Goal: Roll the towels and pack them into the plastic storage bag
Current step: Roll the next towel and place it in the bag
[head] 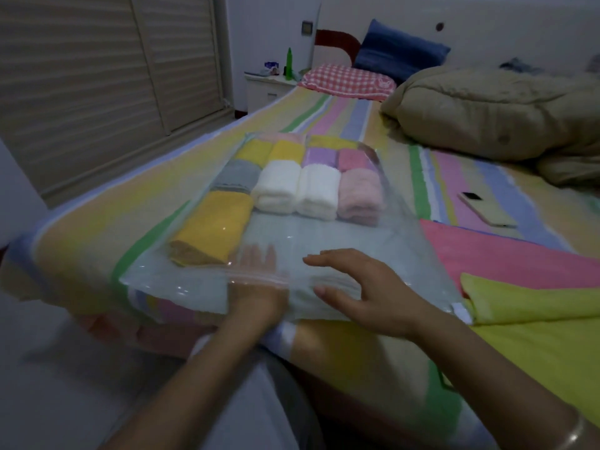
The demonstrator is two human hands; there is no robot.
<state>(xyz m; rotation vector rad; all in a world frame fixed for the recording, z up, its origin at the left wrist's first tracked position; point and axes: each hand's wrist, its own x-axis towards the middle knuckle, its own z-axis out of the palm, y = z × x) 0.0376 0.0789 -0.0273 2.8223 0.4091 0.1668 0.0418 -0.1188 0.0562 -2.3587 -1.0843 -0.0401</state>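
Head view shows us the plastic bag (324, 232) lying flat at the near edge of the striped bed (328, 112), with rolled towels (279, 186) lined up in rows in its far half. Our left hand (259, 287) reaches in through its mouth, fingers straight and holding nothing, while our right hand (360, 287) rests spread on top. A pink towel (506, 251) and a yellow towel (535, 323) lie unrolled just to the right.

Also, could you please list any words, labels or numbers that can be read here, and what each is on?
No text here is legible.
Green bottle on the nightstand: label too small to read.
Blue packet beside it: print blurred.
Checked pillow: small emblem, no readable letters.
Phone on the bed: no visible marking.
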